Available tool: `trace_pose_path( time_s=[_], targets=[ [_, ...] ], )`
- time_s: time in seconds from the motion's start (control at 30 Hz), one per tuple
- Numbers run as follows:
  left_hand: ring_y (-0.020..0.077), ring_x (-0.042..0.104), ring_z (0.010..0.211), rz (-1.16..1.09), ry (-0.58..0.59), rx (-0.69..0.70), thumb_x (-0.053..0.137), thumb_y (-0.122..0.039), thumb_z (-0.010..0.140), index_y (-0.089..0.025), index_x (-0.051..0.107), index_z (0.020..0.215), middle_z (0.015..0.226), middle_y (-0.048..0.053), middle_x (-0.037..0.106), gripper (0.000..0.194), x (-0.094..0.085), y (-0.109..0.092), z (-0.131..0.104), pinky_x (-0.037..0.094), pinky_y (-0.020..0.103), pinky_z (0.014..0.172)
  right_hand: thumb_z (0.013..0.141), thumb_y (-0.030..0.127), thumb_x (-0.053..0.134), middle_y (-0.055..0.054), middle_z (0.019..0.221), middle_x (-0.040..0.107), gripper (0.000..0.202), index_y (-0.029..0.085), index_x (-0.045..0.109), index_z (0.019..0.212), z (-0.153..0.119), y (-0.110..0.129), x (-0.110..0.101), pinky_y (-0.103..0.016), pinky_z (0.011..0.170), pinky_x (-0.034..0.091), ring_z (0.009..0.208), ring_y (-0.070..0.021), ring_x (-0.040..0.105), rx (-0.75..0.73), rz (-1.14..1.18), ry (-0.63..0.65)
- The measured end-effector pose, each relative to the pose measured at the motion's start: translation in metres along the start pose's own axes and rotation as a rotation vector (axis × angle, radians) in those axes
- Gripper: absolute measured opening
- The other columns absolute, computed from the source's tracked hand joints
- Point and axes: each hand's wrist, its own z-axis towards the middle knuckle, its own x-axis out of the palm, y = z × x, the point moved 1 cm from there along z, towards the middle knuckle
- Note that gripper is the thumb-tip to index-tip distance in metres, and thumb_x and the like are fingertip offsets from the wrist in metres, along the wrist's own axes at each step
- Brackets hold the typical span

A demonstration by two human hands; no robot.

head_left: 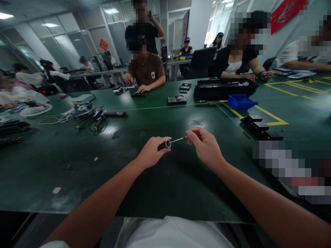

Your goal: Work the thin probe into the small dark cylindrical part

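My left hand grips a dark cylinder with a pale ring at its open end, which faces right. Thumb and fingers of my right hand pinch the red handle of a thin screwdriver. Its metal shaft points left, and the tip is at the cylinder's open end; how far it reaches inside cannot be made out. Both hands are above the green table, near its middle.
Cables and a dark pen-shaped tool lie at the left. Beyond my hands are a hard drive, a long black housing, a blue bin and black brackets. People sit across the table.
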Motion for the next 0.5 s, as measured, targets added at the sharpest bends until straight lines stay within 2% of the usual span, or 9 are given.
trace_pose_path(
  time_s=[0.1,0.2,0.27,0.4,0.5],
  targets=[
    [0.0215,0.057,0.100,-0.003,-0.006,0.003,0.067,-0.027,0.089,-0.028,0.059,0.131,0.109,0.003,0.066,0.043,0.0010,0.0009,0.0001,0.042,0.036,0.091,0.094,0.035,0.051,-0.002,0.084,0.067,0.017,0.022,0.061,0.101,-0.0008,-0.0017,0.0012,-0.034,0.071,0.048,0.078,-0.0189,0.063,-0.049,0.034,0.007],
    [0.0213,0.057,0.100,0.001,0.000,0.006,0.068,-0.026,0.089,-0.027,0.060,0.130,0.108,0.002,0.066,0.042,0.0019,0.0014,0.0001,0.041,0.036,0.091,0.098,0.041,0.045,0.000,0.070,0.059,0.027,0.022,0.063,0.090,-0.0016,-0.0013,0.0009,-0.033,0.063,0.043,0.065,-0.0174,0.057,-0.069,-0.106,0.019],
    [0.0215,0.057,0.099,0.003,0.008,0.005,0.068,-0.027,0.089,-0.027,0.060,0.130,0.107,0.002,0.066,0.041,0.0023,0.0015,0.0000,0.042,0.037,0.091,0.098,0.041,0.043,0.000,0.071,0.058,0.028,0.022,0.063,0.091,-0.0020,-0.0016,0.0001,-0.033,0.062,0.041,0.064,-0.0171,0.055,-0.064,-0.153,0.016],
    [0.0214,0.058,0.101,-0.014,0.000,-0.019,0.068,-0.028,0.089,-0.028,0.060,0.131,0.109,0.002,0.066,0.042,0.0022,0.0007,-0.0004,0.042,0.037,0.091,0.094,0.031,0.049,-0.002,0.088,0.061,0.016,0.024,0.056,0.107,-0.0011,-0.0049,0.0019,-0.034,0.072,0.046,0.078,-0.0178,0.058,-0.042,0.031,0.009],
    [0.0206,0.057,0.105,-0.035,-0.026,0.002,0.067,-0.026,0.089,-0.027,0.059,0.132,0.113,0.002,0.065,0.043,0.0015,-0.0008,-0.0010,0.043,0.036,0.094,0.091,0.036,0.056,-0.002,0.087,0.061,0.018,0.023,0.057,0.103,0.0024,-0.0073,0.0053,-0.035,0.078,0.049,0.080,-0.0178,0.059,0.045,0.265,0.003]
  ],
)
